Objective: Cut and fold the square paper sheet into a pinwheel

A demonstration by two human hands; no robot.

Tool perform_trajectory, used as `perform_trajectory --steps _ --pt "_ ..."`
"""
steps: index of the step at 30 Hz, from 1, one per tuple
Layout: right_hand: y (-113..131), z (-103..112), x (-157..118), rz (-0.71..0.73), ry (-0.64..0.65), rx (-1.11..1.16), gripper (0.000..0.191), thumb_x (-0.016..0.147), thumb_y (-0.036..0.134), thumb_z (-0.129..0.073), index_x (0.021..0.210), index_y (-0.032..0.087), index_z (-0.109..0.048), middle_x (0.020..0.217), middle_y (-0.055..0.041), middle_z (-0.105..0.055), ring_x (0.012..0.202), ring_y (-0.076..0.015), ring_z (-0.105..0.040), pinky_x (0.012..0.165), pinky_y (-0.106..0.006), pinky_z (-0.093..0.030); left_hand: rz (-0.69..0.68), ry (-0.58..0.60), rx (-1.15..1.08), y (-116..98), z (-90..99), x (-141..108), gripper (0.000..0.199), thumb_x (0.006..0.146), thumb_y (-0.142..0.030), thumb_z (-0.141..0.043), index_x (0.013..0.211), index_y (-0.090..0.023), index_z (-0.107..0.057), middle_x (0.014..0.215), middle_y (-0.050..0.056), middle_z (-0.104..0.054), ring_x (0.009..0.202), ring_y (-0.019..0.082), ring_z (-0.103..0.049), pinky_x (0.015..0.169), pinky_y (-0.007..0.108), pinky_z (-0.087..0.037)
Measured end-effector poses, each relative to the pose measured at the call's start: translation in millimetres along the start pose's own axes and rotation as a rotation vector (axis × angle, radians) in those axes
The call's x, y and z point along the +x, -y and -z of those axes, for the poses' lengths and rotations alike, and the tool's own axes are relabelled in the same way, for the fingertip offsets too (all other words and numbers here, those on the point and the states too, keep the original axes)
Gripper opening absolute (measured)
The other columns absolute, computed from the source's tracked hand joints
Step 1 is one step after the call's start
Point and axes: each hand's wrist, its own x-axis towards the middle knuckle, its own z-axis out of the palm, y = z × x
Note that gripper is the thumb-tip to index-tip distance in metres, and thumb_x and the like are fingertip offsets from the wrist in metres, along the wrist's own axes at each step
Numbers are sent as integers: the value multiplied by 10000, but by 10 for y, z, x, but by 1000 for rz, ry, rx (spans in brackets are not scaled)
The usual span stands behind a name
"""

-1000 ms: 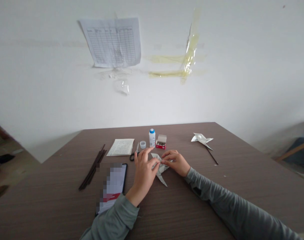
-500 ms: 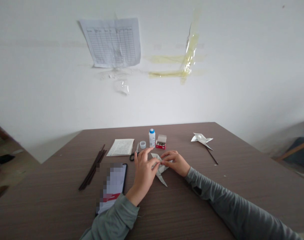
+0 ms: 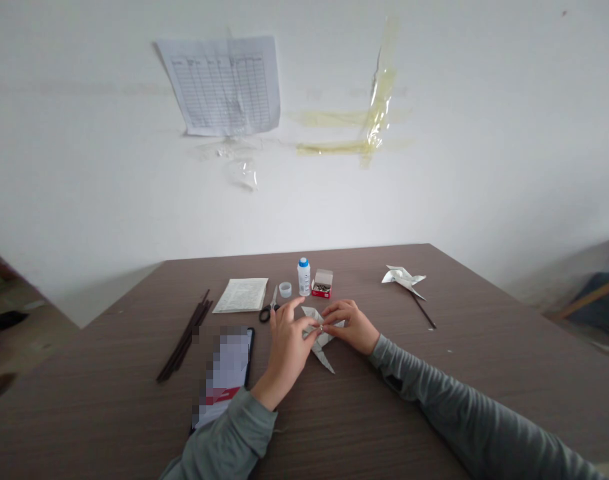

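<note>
Brown wood-grain table (image 3: pixel 109 353), handwork mid-surface: left hand (image 3: pixel 287 350) and right hand (image 3: pixel 347 327) close together, fingertips (image 3: pixel 314 328) pinching centre of folded paper pinwheel (image 3: pixel 325 360), just in front of both wrists' line. Step in hand: gathering blades at centre; pinch needs steady holding. Beyond: pinwheel on dark stick (image 3: pixel 403 279), scissors (image 3: pixel 268 312), blue-capped bottle (image 3: pixel 303 277), small red box (image 3: pixel 322 287).

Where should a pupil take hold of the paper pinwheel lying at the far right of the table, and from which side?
Take the dark stick of the paper pinwheel near its free lower end, coming from the near side. That end lies apart from the folded paper blades, which look easily crushed, so the fingers can pinch the thin stick without touching them.
</note>
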Motion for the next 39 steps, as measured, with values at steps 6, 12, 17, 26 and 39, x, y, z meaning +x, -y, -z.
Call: perform_trajectory --steps 6,12,17,26,39 --pt "8 16 -14 12 -19 9 116 959 300 -1106 901 360 -1025 1162 -92 -967 1292 -383 -843 1274 -639 -674 -4 -12 -15 29 -31 9 229 962 -79 -1015 907 -297 -976 1627 141 -893 1547 431 -815 1404 831 -602" --pt "9 16 -15 33 -37 29 124 962 359 -1108 881 358 -1015 1138 -102 -962 1259 -396 -846 1238 -647 -682 -7 -22 -14 52 -51 23 199 976 -125 -990 904 -309 -979 1574 135 -911 1460 412 -836 1316 753 -679" --pt "25 18 -1 38 -34 60 116 977 391 -1101 896 365 -1021 1120 -103 -969 1194 -392 -874 1197 -634 -707 5 -18 -35 47 -26 37 209 978 -125 -988 900 -318 -975 1567 125 -915 1443 412 -847 1294 729 -704" --pt "55 19 4 26 -36 76 133 968 358 -1103 874 335 -1012 1094 -102 -965 1161 -382 -885 1179 -612 -705 3 -6 34 32 -18 10 267 1023 -58 -926 970 -309 -997 1553 130 -903 1449 403 -840 1312 720 -691" --pt "16 33 2 -6 4 34 167 891 293 -1138 819 347 -998 1109 -101 -968 1158 -390 -889 1181 -631 -682 65 26 303 107 73 -43 51 1037 -246 -944 1054 -236 -991 1502 222 -902 1468 507 -799 1343 783 -634"
